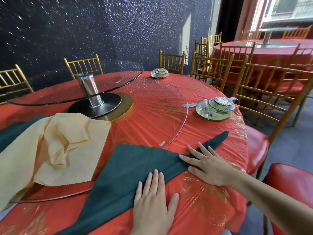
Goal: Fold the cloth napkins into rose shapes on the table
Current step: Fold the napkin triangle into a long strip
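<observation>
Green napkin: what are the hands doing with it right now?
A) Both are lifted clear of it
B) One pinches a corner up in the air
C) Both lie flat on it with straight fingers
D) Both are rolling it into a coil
C: the left hand and the right hand both rest on the green napkin with straight fingers, and it lies flat in a triangle, unrolled.

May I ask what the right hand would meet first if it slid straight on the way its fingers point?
The right hand, flat on the green napkin, points toward the table's middle. Just ahead it would likely first meet the rim of the glass pane lying on the tablecloth, though depth is unclear.
</observation>
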A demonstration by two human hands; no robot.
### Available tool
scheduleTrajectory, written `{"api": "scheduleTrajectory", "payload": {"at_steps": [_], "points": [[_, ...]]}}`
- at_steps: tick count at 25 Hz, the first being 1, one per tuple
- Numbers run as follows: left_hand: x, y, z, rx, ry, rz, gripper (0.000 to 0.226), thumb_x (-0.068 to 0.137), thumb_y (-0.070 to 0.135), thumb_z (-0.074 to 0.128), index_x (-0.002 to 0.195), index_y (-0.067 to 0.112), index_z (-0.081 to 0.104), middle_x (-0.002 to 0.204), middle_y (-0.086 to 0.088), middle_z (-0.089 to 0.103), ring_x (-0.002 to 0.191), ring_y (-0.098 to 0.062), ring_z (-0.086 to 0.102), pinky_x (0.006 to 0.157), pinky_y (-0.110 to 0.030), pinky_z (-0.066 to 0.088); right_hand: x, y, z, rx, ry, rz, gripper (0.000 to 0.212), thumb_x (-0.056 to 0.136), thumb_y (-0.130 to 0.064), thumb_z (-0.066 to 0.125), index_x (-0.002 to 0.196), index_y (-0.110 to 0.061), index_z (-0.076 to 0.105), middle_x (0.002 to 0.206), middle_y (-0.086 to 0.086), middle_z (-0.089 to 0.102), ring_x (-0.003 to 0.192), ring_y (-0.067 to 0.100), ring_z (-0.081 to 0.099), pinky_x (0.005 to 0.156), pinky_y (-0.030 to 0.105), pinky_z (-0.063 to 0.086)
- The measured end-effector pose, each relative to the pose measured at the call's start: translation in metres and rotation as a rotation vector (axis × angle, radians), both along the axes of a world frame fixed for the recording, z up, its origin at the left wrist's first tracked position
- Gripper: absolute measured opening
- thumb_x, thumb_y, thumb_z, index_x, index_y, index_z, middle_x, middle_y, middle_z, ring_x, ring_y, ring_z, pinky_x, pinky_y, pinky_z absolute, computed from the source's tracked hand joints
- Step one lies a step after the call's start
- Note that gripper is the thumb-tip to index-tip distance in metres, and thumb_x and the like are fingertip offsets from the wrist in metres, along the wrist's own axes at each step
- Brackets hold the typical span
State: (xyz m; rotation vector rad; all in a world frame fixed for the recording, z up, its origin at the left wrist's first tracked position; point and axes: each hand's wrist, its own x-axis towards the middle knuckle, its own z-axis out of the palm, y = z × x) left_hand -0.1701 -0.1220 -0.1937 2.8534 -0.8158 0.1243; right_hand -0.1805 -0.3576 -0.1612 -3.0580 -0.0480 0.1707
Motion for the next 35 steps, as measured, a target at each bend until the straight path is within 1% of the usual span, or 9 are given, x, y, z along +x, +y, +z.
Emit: {"api": "scheduleTrajectory", "payload": {"at_steps": [5, 9, 12, 16, 19, 22, 25, 29, 35], "points": [[0.001, 0.0, -0.002, -0.016, -0.012, 0.009, 0.08, 0.094, 0.06, 0.007, 0.118, 0.013, 0.067, 0.126, -0.002, 0.062, 0.115, -0.016, 0.06, 0.107, -0.03, 0.008, 0.008, -0.035, -0.008, 0.058, -0.031, -0.073, 0.071, 0.064, -0.075, -0.028, 0.132, -0.063, -0.008, 0.157, -0.013, -0.006, 0.143, 0.013, -0.015, 0.117, 0.038, -0.008], [0.001, -0.002, -0.003, -0.031, 0.008, 0.002, 0.081, 0.094, 0.061, 0.007, 0.116, 0.012, 0.068, 0.124, -0.002, 0.064, 0.117, -0.016, 0.058, 0.107, -0.03, 0.009, 0.012, -0.052, -0.004, 0.005, 0.002, -0.194, 0.048, 0.093, -0.056, 0.001, 0.14, -0.055, -0.004, 0.157, -0.011, -0.007, 0.144, 0.019, -0.013, 0.117, 0.045, -0.006], [0.004, -0.002, -0.006, -0.062, -0.023, -0.002, 0.082, 0.093, 0.062, 0.007, 0.115, 0.012, 0.068, 0.123, -0.002, 0.064, 0.12, -0.012, 0.044, 0.108, -0.029, 0.008, 0.016, -0.058, -0.002, -0.022, 0.03, -0.246, 0.046, 0.097, -0.054, 0.011, 0.141, -0.055, -0.002, 0.158, -0.009, -0.006, 0.145, 0.023, -0.01, 0.115, 0.051, -0.004], [0.004, -0.002, -0.007, -0.058, -0.058, 0.004, 0.083, 0.093, 0.061, 0.006, 0.113, 0.012, 0.07, 0.12, -0.001, 0.066, 0.112, -0.016, 0.061, 0.108, -0.029, 0.006, 0.017, -0.048, 0.007, -0.052, 0.045, -0.271, 0.048, 0.098, -0.048, 0.014, 0.145, -0.048, 0.001, 0.158, -0.003, -0.006, 0.144, 0.026, -0.012, 0.114, 0.053, -0.008], [0.002, -0.002, -0.007, -0.059, -0.064, 0.02, 0.081, 0.093, 0.061, 0.008, 0.112, 0.012, 0.07, 0.119, -0.001, 0.066, 0.108, -0.016, 0.064, 0.106, -0.03, 0.009, 0.011, -0.012, 0.011, -0.093, -0.127, -0.11, 0.069, 0.087, -0.055, -0.003, 0.15, -0.028, 0.005, 0.158, 0.001, -0.006, 0.14, 0.017, -0.02, 0.112, 0.044, -0.016], [0.001, 0.0, -0.007, -0.073, -0.087, 0.008, 0.065, 0.086, 0.059, 0.031, 0.112, 0.013, 0.07, 0.119, -0.001, 0.066, 0.11, -0.015, 0.063, 0.106, -0.03, 0.009, 0.001, 0.039, 0.007, 0.051, -0.209, 0.114, 0.08, 0.085, -0.06, -0.011, 0.15, -0.019, 0.007, 0.156, -0.007, -0.006, 0.139, 0.008, -0.02, 0.111, 0.032, -0.02], [0.0, -0.002, -0.005, -0.038, -0.09, -0.016, 0.066, 0.071, 0.057, 0.04, 0.11, 0.014, 0.071, 0.118, 0.0, 0.067, 0.11, -0.012, 0.063, 0.103, -0.031, 0.022, -0.003, 0.059, -0.008, 0.125, -0.229, 0.206, 0.07, 0.091, -0.054, -0.001, 0.149, -0.016, 0.013, 0.153, -0.01, 0.0, 0.142, 0.004, -0.01, 0.111, 0.022, -0.018], [0.0, 0.007, 0.003, -0.037, -0.073, -0.06, 0.064, 0.075, 0.057, 0.037, 0.111, 0.016, 0.071, 0.119, 0.002, 0.067, 0.109, -0.008, 0.062, 0.098, -0.031, 0.043, -0.006, 0.062, -0.022, 0.056, -0.206, 0.119, 0.062, 0.099, -0.042, 0.007, 0.134, -0.014, 0.051, 0.139, 0.0, 0.05, 0.133, 0.01, 0.036, 0.111, 0.02, 0.004], [-0.012, 0.055, 0.005, 0.025, 0.01, 0.066, 0.071, 0.094, 0.055, 0.02, 0.114, 0.008, 0.069, 0.121, -0.008, 0.065, 0.11, -0.018, 0.063, 0.103, -0.032, 0.024, -0.002, 0.06, -0.028, 0.064, -0.23, 0.128, 0.068, 0.097, -0.049, 0.003, 0.138, -0.013, 0.045, 0.143, -0.001, 0.043, 0.135, 0.013, 0.033, 0.112, 0.019, 0.001]]}}
